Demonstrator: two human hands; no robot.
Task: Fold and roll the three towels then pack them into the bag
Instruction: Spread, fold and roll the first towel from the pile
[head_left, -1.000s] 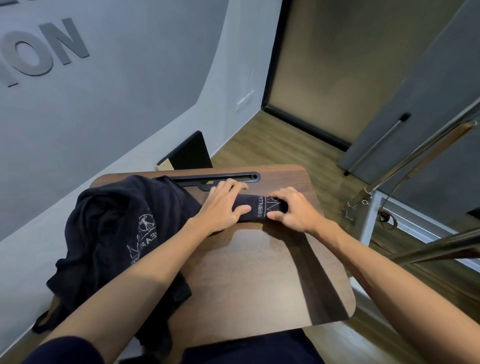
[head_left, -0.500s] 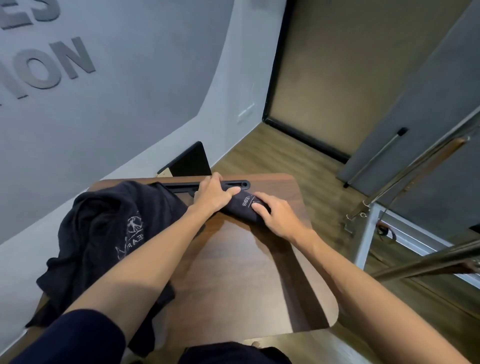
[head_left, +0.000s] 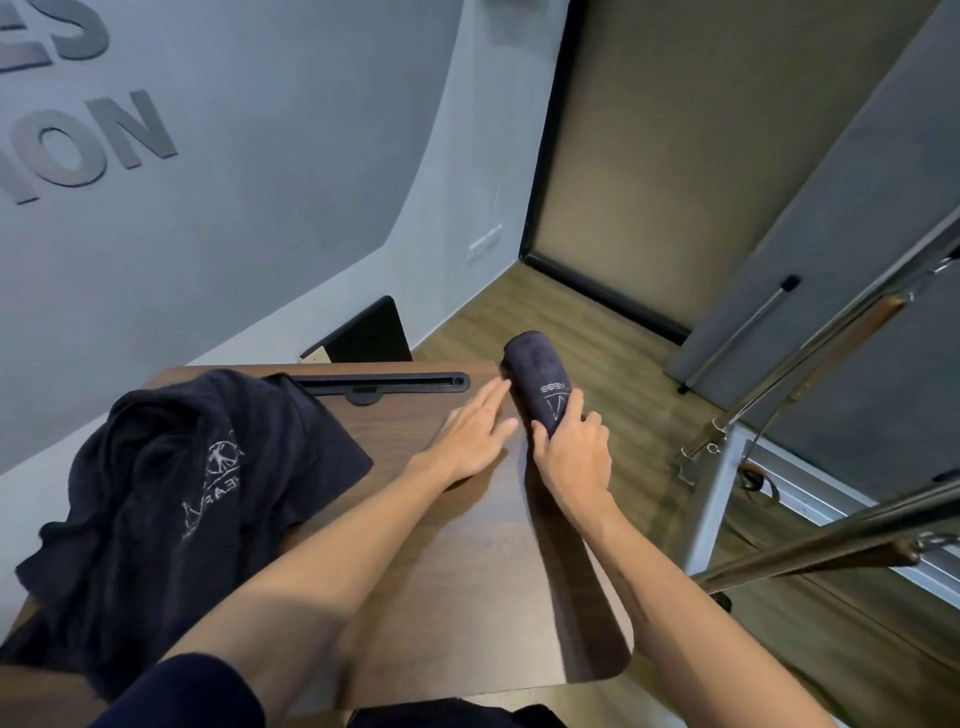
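My right hand (head_left: 574, 457) grips a tightly rolled dark navy towel (head_left: 537, 379) by its near end and holds it tilted up over the far right corner of the brown table (head_left: 467, 582); white lettering shows on the roll. Just left of the roll, my left hand (head_left: 475, 431) hovers flat with its fingers spread, holding nothing. A loose heap of dark navy towels (head_left: 171, 499) with a white printed logo lies on the left side of the table and hangs over its left edge. No bag is in view.
A black slotted rail (head_left: 384, 383) runs along the table's far edge. A black panel (head_left: 371, 335) leans on the wall behind. Metal frame bars (head_left: 810, 540) stand to the right over the wooden floor (head_left: 587, 332).
Both hands were pressing the rolled towel against the table. Now my right hand has lifted it and swung it to the right, and my left hand has let go.
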